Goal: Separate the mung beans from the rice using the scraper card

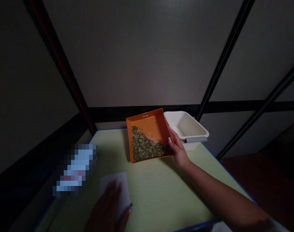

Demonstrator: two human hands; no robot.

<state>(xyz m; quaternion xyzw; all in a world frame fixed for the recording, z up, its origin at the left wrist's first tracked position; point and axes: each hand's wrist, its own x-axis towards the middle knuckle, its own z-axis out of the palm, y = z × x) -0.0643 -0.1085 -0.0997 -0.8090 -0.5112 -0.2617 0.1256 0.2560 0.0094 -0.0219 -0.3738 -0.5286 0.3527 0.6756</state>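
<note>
On my feed, the right hand [178,149] has its fingers clamped on the edge of an orange tray [147,120], tilted over the table [161,180] just beside a white basin [185,124], with seeds [144,146] banked in its lower corner. The left hand [105,209] lies on a paper sheet [120,190], fingers slightly apart.

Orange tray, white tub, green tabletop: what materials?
The orange tray looks like moulded plastic, satin, with thin smooth walls. The white tub seems glossy plastic, shiny along its rim; melamine possible. The green tabletop is probably matte laminate with a blue edge band.
</note>
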